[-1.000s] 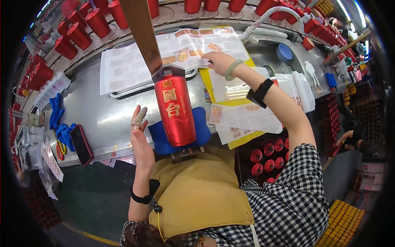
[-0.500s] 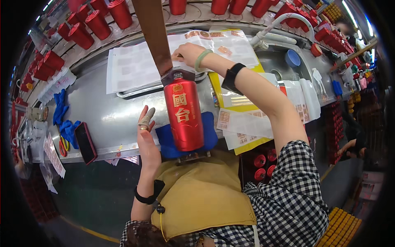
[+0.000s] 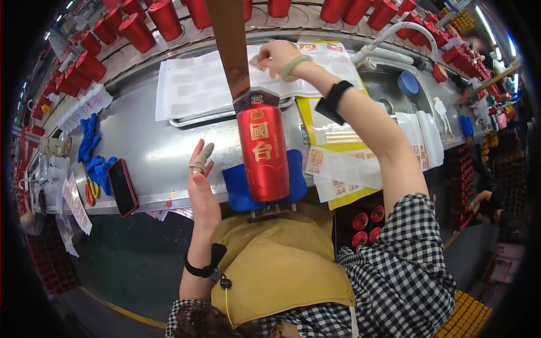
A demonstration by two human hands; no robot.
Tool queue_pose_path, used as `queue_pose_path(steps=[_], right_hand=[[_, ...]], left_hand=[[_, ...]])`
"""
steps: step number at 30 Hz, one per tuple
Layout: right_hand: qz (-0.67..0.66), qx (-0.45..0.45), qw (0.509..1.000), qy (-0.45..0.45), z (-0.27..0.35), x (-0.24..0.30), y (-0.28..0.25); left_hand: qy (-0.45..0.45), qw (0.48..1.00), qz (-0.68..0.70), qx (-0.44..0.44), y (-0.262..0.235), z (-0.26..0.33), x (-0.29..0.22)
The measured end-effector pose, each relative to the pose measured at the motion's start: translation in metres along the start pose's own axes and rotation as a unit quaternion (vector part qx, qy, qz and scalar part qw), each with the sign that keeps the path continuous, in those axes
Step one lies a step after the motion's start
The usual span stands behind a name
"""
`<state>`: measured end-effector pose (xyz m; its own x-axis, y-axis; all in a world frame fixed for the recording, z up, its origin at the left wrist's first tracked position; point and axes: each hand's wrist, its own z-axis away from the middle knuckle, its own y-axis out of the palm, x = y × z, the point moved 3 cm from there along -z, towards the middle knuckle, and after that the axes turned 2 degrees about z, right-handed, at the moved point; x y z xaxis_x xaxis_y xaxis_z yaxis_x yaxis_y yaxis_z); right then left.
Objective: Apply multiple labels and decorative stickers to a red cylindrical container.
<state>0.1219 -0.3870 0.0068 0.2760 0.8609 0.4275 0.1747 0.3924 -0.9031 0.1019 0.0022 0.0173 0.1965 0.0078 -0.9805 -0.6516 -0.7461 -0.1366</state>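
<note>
Nearest, on the person's side of the red bottle (image 3: 265,158), hangs a yellow apron (image 3: 282,270). Dark red caps (image 3: 360,221) show low to the right of the bottle, beside the checked sleeve (image 3: 411,236). The left hand (image 3: 203,194) is just left of the bottle and apart from it, held wide with the fingers pointing up and a cover on one finger. The bottle lies over a blue pad (image 3: 235,183), its neck away from the person, at a metal holder under a brown bar (image 3: 228,45).

Well to the bottle's left are a phone (image 3: 123,187), scissors (image 3: 90,191) and a blue glove (image 3: 89,141). To its right, label sheets (image 3: 341,163) overlap a yellow sheet (image 3: 350,200). The right hand (image 3: 280,59) is beyond the bottle's neck, over a white sheet (image 3: 191,84), its fingers bent and narrow; I cannot tell whether they grip the small blurred piece at their tips. Beyond the bottle to the right are a blue bowl (image 3: 407,83) and a tap (image 3: 397,27); farthest, past the white sheet, stand red containers (image 3: 136,32).
</note>
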Motion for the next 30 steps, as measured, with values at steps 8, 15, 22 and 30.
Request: queue_pose_path(steps=[8,15,22,30], right_hand=[[-0.064,-0.222,0.971,-0.054,0.109,0.064,-0.114],[-0.152,-0.257,0.949,-0.095,0.169,0.121,-0.145],[-0.232,-0.331,0.912,-0.073,0.205,0.116,-0.139],[-0.337,-0.156,0.925,-0.077,0.225,0.132,-0.087]], left_hand=[[0.049,0.991,0.09,0.092,0.015,-0.034,-0.055],[0.171,0.975,0.05,0.13,0.073,-0.082,-0.084],[0.069,0.961,0.177,0.2,0.084,-0.084,-0.092],[0.045,0.935,0.077,0.342,0.058,-0.062,-0.122]])
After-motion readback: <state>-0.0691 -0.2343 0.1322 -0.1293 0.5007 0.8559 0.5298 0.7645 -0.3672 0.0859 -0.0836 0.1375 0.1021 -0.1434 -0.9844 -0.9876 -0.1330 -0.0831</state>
